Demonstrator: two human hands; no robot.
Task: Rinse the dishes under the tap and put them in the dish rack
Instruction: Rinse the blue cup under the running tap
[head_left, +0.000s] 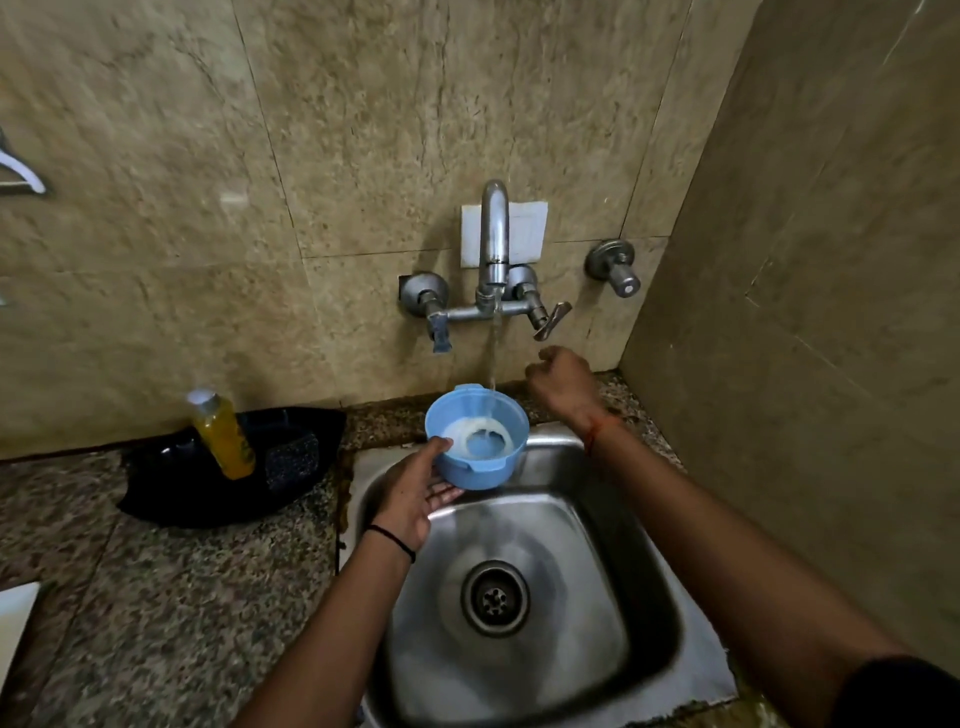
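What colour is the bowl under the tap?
Light blue bowl, foamy white inside; head view.

Domestic kitchen washing-up corner.
A square stainless-steel sink (613, 525) with a round drain strainer (494, 597) is set into a speckled granite countertop (171, 587), in a corner where two walls of beige marble-look tiles (337, 130) meet. A wall-mounted chrome mixer tap (493, 244) with two lever handles runs water above the basin, and a separate stop valve (615, 267) sits just to its right. On the counter left of the sink, a black tray (171, 493) holds a bottle of yellow dish liquid (222, 434) and a dark scrubbing sponge (292, 460).
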